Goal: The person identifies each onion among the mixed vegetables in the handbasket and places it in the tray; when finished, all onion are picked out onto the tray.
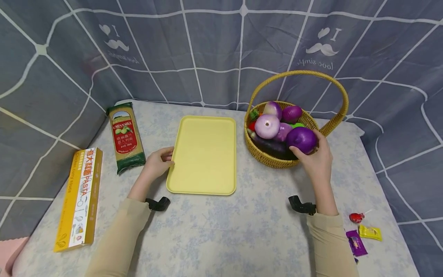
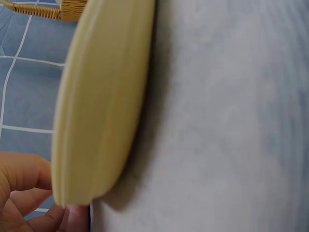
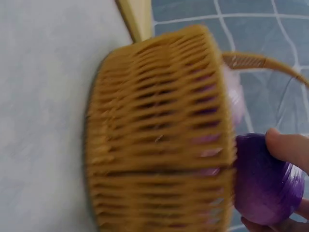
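Observation:
My right hand [image 1: 317, 159] grips a glossy, deep purple onion [image 1: 302, 140] at the right front rim of a wicker basket [image 1: 273, 161]. In the right wrist view, the thumb and fingers go round this onion [image 3: 265, 181] beside the basket's woven wall [image 3: 159, 130]. Inside the basket are a pale purple onion [image 1: 267, 126], other purple vegetables and a dark eggplant [image 1: 271, 147]. On the left, my left hand [image 1: 157, 163] holds the left edge of a yellow tray [image 1: 204, 157]; some fingertips are hidden. The left wrist view shows curled fingers [image 2: 26, 169] at the tray's edge [image 2: 101, 106].
Left of the tray lie a green and red pasta packet [image 1: 126, 136] and a long yellow pasta box [image 1: 79, 200]. A lollipop [image 1: 356, 217], a yellow sweet [image 1: 370, 232] and a purple wrapper [image 1: 356, 243] lie at the right. The basket's tall handle [image 1: 297, 73] arches above it.

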Tool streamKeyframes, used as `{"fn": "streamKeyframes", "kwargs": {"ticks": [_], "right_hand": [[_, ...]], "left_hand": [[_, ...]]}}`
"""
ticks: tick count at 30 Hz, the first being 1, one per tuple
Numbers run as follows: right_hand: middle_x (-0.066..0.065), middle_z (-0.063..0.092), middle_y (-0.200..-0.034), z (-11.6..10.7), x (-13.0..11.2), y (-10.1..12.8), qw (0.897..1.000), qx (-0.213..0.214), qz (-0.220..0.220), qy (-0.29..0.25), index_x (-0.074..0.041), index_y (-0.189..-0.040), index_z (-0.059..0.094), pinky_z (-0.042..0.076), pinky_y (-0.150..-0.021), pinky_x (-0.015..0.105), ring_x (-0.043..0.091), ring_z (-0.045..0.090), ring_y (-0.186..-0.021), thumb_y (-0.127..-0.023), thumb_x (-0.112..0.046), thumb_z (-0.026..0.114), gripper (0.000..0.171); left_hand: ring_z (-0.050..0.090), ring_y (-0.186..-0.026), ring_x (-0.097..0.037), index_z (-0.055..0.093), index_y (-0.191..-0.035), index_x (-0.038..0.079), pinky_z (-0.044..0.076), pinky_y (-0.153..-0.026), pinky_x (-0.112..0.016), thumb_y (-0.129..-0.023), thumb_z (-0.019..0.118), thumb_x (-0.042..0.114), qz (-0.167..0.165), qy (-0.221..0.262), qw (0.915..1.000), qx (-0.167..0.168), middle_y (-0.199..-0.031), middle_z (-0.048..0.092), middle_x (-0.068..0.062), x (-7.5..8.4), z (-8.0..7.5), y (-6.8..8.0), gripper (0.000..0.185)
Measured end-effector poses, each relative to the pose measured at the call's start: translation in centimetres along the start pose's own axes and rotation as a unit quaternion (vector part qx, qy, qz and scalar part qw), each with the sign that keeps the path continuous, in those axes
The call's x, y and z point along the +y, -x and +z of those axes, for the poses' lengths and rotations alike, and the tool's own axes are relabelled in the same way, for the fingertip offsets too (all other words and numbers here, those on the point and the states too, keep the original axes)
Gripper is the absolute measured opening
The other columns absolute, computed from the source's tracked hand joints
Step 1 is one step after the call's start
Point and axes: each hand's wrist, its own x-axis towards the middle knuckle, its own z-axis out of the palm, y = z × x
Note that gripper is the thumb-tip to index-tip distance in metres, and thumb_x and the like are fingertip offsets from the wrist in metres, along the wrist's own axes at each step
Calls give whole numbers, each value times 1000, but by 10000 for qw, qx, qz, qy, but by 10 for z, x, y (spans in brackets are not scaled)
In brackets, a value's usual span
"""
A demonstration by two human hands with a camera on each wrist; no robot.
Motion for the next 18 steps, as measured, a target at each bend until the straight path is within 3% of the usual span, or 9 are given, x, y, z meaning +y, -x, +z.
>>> {"fn": "streamKeyframes", "kwargs": {"ticks": [4,9,14,18], "right_hand": [[14,52,-142,2,-19,4,9992,-206,-36,-326,-12,-149,41,46,-99,44,29,52,-119,-78,-27,84,84],[13,53,-142,15,-47,8,9940,-852,-135,-671,-15,-149,41,47,-102,45,29,53,-121,-78,-30,85,84],[12,53,-142,44,-73,11,9845,-1437,-450,-895,-19,-148,43,51,-96,45,31,58,-112,-76,-32,86,84],[14,54,-140,78,-91,11,9690,-1943,-692,-1358,-15,-145,46,54,-96,45,31,62,-113,-75,-25,88,83]], "left_hand": [[55,-119,-35,39,-149,-1,50,-95,-42,-94,56,0,68,4,10000,5,-136,54,-25,1,0,0,58],[54,-120,-36,38,-149,-2,51,-97,-43,-94,57,0,37,44,10000,-48,-138,53,-26,1,0,-1,58],[54,-121,-36,38,-150,0,51,-97,-43,-95,58,2,83,77,9999,-131,-139,52,-25,1,-1,-1,59],[54,-121,-37,37,-150,-1,50,-97,-44,-96,57,1,107,72,9998,-117,-139,51,-25,0,-1,-1,58]]}}
